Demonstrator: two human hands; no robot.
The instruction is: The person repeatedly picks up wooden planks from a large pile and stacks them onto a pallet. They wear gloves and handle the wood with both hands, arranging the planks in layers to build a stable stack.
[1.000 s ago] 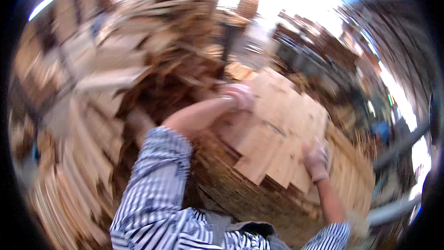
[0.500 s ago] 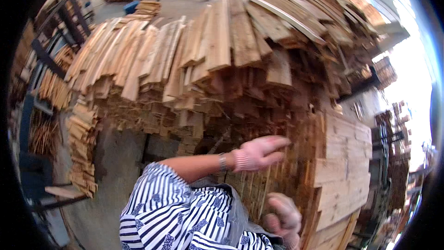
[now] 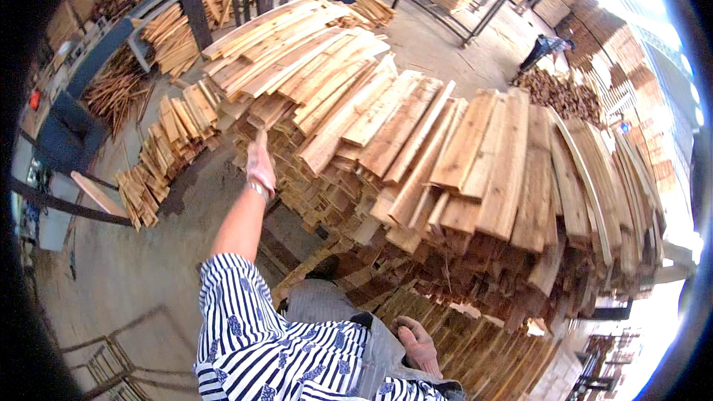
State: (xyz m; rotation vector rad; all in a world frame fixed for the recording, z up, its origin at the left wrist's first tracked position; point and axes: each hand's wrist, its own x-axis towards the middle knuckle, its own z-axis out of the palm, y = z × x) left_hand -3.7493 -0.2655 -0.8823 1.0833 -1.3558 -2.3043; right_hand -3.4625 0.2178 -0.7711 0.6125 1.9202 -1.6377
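Observation:
My left hand (image 3: 260, 167), in a pale pink glove, is stretched out to the left end of a long heap of sawn wooden boards (image 3: 408, 122). Its fingers are extended, with the tips at the end of a short board (image 3: 268, 113) and nothing seen in the grasp. Close to my body, my right hand (image 3: 417, 345), also gloved, has its fingers curled in; no object shows in them. Below it and to the right lies a neat stack of boards (image 3: 475, 349), partly under the heap's overhanging ends.
A smaller row of short boards (image 3: 174, 134) stands on the left, beside a dark metal post (image 3: 191, 1). Thin sticks (image 3: 115, 96) are piled farther left. A metal frame (image 3: 490, 11) stands behind the heap. Another person (image 3: 546, 50) bends over at the far right.
My view has swung left. My left hand has moved from above the neat stack to the heap's left end. My right hand stays low near my body.

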